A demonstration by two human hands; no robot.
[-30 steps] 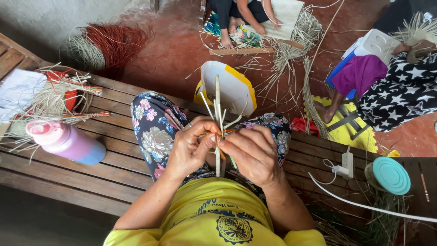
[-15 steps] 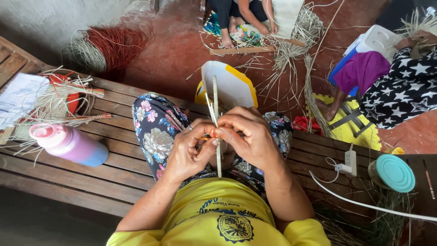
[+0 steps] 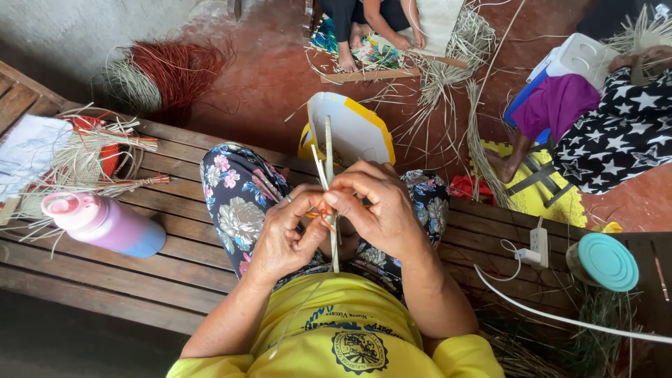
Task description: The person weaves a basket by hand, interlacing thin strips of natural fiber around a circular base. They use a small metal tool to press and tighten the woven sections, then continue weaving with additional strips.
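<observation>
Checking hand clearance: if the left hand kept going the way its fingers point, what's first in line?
The left hand points toward the right hand; it would meet the pale strips pinched between them first, then that hand's fingers.

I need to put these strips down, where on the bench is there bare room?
Bare slats lie between the pink bottle and the floral-clad leg. The far left holds woven straw; the right holds a power strip, cable and teal-lidded jar.

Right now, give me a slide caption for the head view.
Left hand and right hand pinch pale straw strips over a wooden bench, beside a pink bottle.
</observation>
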